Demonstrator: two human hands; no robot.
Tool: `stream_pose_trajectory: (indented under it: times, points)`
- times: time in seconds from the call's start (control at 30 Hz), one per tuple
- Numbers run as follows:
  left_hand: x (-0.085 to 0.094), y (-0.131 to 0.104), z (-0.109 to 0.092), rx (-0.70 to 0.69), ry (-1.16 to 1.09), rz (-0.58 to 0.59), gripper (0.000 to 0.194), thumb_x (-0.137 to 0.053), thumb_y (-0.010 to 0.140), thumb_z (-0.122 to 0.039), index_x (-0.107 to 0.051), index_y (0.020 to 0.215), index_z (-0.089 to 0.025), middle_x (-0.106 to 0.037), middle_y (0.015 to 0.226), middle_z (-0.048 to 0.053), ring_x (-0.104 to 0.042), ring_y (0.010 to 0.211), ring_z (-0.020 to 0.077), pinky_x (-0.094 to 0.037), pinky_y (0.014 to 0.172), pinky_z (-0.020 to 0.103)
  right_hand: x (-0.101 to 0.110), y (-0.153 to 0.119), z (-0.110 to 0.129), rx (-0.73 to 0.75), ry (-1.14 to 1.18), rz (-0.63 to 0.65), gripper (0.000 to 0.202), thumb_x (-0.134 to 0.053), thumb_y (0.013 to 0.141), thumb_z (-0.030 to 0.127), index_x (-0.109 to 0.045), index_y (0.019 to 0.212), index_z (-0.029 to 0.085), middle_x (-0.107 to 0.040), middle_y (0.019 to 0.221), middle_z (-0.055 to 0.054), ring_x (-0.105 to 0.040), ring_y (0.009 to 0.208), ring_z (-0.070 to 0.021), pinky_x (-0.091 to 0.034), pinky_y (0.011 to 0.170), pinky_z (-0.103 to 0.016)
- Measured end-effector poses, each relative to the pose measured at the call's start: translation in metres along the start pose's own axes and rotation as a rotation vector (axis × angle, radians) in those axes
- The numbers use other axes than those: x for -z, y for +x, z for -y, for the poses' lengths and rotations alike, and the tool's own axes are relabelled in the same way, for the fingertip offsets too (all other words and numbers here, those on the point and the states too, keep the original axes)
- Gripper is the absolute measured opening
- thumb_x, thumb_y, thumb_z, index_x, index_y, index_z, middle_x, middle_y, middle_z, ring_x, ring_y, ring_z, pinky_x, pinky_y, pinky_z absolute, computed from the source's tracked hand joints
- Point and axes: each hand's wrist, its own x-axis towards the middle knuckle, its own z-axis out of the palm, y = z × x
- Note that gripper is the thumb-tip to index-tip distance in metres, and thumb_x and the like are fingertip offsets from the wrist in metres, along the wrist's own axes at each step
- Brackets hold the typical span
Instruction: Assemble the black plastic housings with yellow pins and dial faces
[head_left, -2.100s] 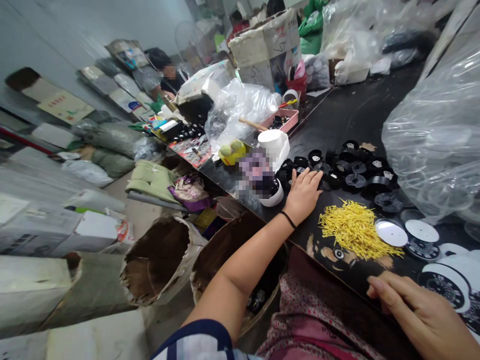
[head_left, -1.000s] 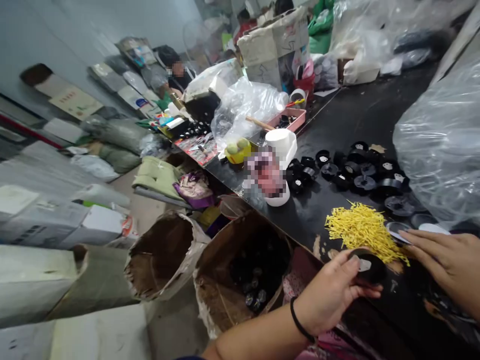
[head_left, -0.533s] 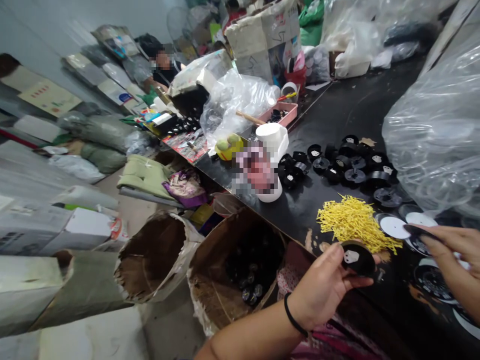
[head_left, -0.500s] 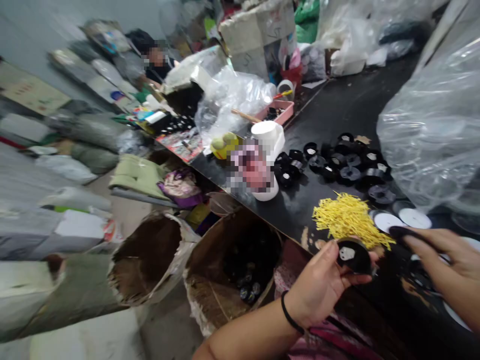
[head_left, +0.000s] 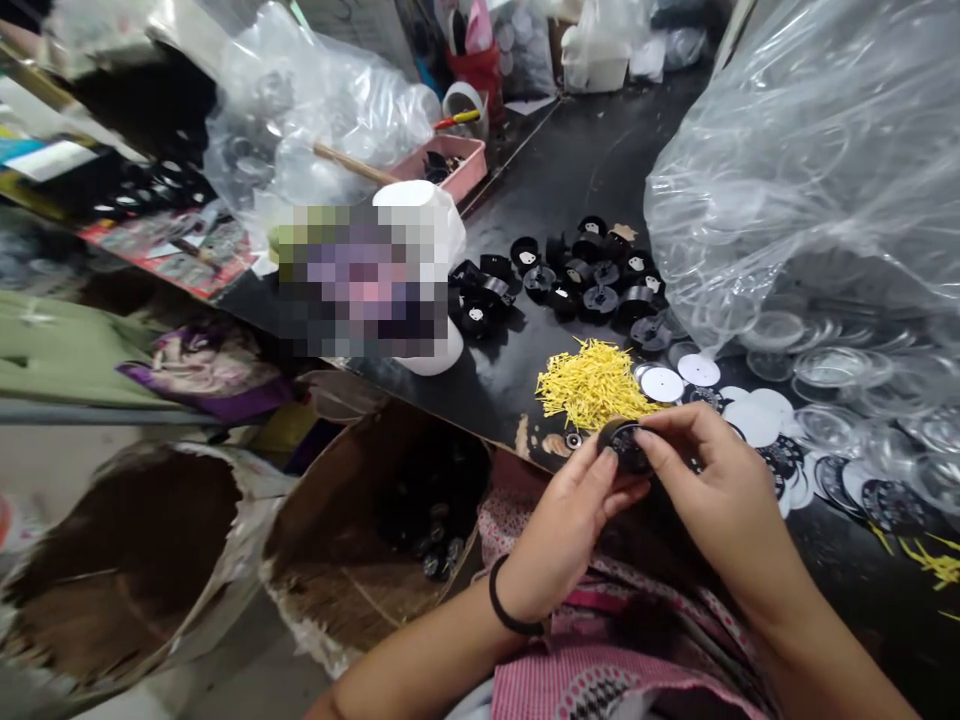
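A round black case (head_left: 627, 446) is held between both hands near the table's front edge. My left hand (head_left: 574, 520) grips its left side and underside. My right hand (head_left: 705, 465) has its thumb on the face of the case and its fingers round the far rim. Just beyond them lies a pile of thin yellow pieces (head_left: 596, 383). White discs (head_left: 662, 384) and black printed dials (head_left: 892, 503) spread to the right. Several more black cases (head_left: 562, 295) sit loosely grouped farther back on the dark table.
A large clear plastic bag (head_left: 795, 190) bulges at the right beside clear round covers (head_left: 832, 367). White container (head_left: 427, 350), pink tray (head_left: 465, 170) and another plastic bag (head_left: 322, 110) stand at the left. Two open sacks (head_left: 322, 590) are below the table edge.
The view has swung right and down. My right hand has come over from the discs and now holds the black case together with my left hand. The dark piece it carried is no longer separately visible.
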Motion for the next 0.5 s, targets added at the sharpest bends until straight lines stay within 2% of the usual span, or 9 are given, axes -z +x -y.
stream_pose_trajectory:
  times: [0.1, 0.23, 0.37, 0.5]
  points:
    - [0.001, 0.000, 0.003, -0.055, 0.097, -0.015, 0.028, -0.062, 0.090, -0.034, -0.069, 0.116, -0.027, -0.068, 0.125, 0.003, -0.064, 0.110, 0.0179, -0.050, 0.097, 0.031, -0.005, -0.001, -0.002, -0.043, -0.001, -0.014, 0.019, -0.060, 0.086, 0.042, -0.057, 0.090, 0.023, -0.065, 0.080, 0.000, -0.062, 0.070, -0.0149, -0.049, 0.064, -0.028]
    - [0.006, 0.002, 0.003, -0.096, 0.142, 0.031, 0.029, -0.061, 0.091, -0.032, -0.068, 0.119, -0.029, -0.065, 0.131, 0.001, -0.057, 0.123, 0.0204, -0.047, 0.104, 0.033, 0.000, 0.002, -0.008, -0.156, -0.055, 0.134, 0.026, -0.059, 0.084, 0.048, -0.051, 0.083, 0.024, -0.062, 0.071, 0.002, -0.061, 0.061, -0.0151, -0.048, 0.057, -0.029]
    - [0.010, 0.003, -0.003, -0.053, 0.184, 0.090, 0.032, -0.061, 0.091, -0.032, -0.066, 0.122, -0.027, -0.065, 0.131, 0.003, -0.056, 0.124, 0.0236, -0.047, 0.104, 0.037, 0.008, 0.007, -0.010, -0.192, -0.030, 0.250, 0.029, -0.056, 0.082, 0.052, -0.049, 0.080, 0.024, -0.061, 0.069, 0.001, -0.060, 0.058, -0.0146, -0.049, 0.055, -0.028]
    - [0.008, -0.002, -0.006, -0.069, 0.272, 0.092, 0.037, -0.067, 0.085, -0.032, -0.066, 0.121, -0.023, -0.067, 0.124, 0.006, -0.059, 0.119, 0.0232, -0.042, 0.107, 0.038, 0.010, 0.008, -0.012, -0.154, -0.167, 0.198, 0.036, -0.060, 0.070, 0.060, -0.053, 0.075, 0.025, -0.064, 0.066, -0.002, -0.062, 0.058, -0.0191, -0.052, 0.052, -0.032]
